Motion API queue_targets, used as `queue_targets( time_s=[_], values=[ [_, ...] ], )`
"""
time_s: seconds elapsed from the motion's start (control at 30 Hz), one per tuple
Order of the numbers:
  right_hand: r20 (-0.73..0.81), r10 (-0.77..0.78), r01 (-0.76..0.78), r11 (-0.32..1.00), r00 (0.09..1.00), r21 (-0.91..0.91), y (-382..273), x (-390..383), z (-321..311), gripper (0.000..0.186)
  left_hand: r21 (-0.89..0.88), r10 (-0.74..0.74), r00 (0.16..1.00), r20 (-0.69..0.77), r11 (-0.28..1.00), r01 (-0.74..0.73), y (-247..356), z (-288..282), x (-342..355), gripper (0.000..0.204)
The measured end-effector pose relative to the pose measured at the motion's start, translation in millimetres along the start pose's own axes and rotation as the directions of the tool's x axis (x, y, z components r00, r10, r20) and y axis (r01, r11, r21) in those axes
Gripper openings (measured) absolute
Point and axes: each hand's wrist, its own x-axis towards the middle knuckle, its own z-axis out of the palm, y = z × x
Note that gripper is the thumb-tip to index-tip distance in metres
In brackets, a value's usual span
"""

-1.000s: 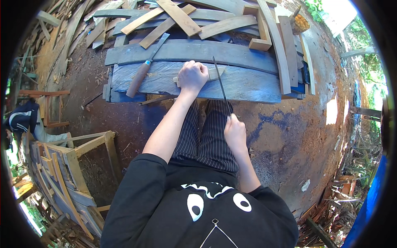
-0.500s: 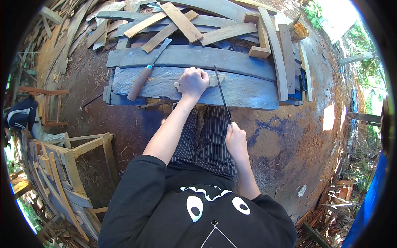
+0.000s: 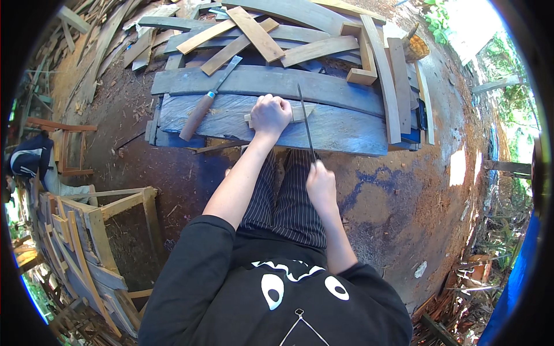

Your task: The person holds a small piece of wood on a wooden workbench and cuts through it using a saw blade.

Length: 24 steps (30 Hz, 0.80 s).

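Right hand (image 3: 321, 184) is gripping saw (image 3: 306, 120), farther forward than before. Left hand (image 3: 271, 117) is clenching wooden strip (image 3: 299, 115); chisel (image 3: 197, 117) is lying left.

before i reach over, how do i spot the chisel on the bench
Find the bench just beyond the striped trousers, then its left part, left of the left hand. The chisel lies there slantwise, brown handle toward the near edge, blade pointing away. Unlike the plain boards around it, it has a blue ring where handle meets blade.
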Motion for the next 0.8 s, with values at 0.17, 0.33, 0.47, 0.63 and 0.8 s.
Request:
queue_targets(
  time_s=[0.17,0.33,0.47,0.63,0.8],
  values=[
    [-0.003,0.012,-0.012,1.0,1.0,-0.007,9.6,-18.7,-7.3,0.017,-0.017,0.045,0.998,0.034,0.999,-0.044,0.0,-2.2,-0.3,0.016],
    [-0.095,-0.037,0.039,0.999,0.995,0.021,-12.1,52.6,10.8,0.022,-0.064,0.061,0.997,0.049,0.996,-0.058,2.6,1.7,-0.7,0.017],
    [-0.112,-0.038,0.042,0.999,0.993,0.033,-18.4,53.6,12.9,0.021,-0.021,0.019,0.999,0.029,1.0,-0.018,3.5,2.4,0.7,0.017],
    [-0.045,0.028,-0.028,1.0,0.999,0.012,9.6,-22.2,5.9,0.02,0.015,0.015,1.0,0.012,1.0,-0.015,-0.2,-0.8,-1.1,0.016],
    [-0.049,0.041,-0.041,0.999,0.998,0.014,6.0,-17.1,0.4,0.019,-0.03,0.053,0.998,0.041,0.998,-0.052,2.9,-4.0,0.4,0.019]
  ],
)
